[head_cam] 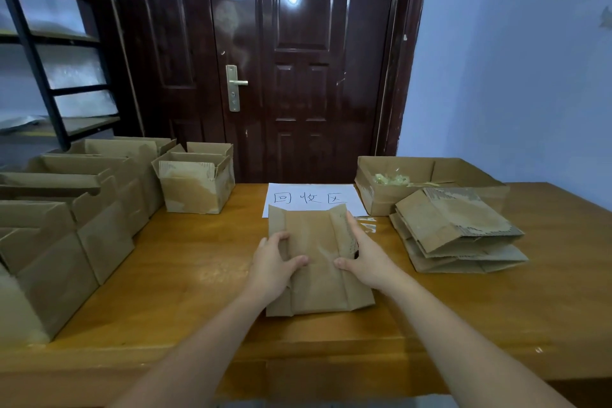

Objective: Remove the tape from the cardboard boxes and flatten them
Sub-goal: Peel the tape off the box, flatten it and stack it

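Surface (185, 278): wooden, carries everything within reach.
Unopened boxes (99, 195): queued left, awaiting work.
Flattened stack (457, 235): parked right, finished.
Current box (318, 262): collapsed at centre, below the paper sign (311, 197).
Hands: left hand (273, 267) and right hand (366, 258) grip its sides, thumbs on top, likely pressing it flat.

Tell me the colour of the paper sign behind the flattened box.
White paper sign with black handwriting, seen in the head view.
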A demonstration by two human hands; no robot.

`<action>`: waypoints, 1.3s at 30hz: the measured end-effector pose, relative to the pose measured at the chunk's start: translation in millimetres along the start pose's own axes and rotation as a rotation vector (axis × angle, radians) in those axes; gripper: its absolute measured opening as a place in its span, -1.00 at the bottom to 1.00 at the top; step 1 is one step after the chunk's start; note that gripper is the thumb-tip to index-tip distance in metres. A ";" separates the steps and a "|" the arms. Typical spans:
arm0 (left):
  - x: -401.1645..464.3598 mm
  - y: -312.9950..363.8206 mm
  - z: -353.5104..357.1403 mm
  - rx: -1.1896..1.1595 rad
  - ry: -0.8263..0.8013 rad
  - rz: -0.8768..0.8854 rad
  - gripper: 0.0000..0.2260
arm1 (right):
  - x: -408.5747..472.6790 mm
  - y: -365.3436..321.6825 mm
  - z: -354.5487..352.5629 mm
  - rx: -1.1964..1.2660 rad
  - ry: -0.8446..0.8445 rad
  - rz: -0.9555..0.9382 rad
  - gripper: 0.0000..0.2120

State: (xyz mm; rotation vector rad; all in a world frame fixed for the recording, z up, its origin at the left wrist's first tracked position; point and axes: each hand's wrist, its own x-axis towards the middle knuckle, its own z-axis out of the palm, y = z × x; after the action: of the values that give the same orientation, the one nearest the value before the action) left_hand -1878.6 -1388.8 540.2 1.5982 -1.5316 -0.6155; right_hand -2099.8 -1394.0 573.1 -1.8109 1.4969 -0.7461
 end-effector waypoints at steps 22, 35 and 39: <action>17.2 103.1 31.5 -1.129 0.055 -0.324 -0.61 | -0.5 -7.1 -53.0 0.695 0.749 -0.053 -0.38; 49.6 172.9 85.3 -0.696 -0.085 -0.149 -0.74 | -45.8 51.6 -222.8 0.622 0.313 0.117 -0.47; 63.9 196.9 106.3 -0.704 0.000 -0.142 -0.37 | -46.9 66.4 -248.6 0.572 0.272 0.140 -0.32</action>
State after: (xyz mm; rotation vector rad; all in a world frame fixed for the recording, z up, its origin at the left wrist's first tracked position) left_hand -2068.1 -1459.8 655.2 1.1555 -1.0290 -1.0881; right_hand -2341.3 -1389.1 673.5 -1.2004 1.3696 -1.2382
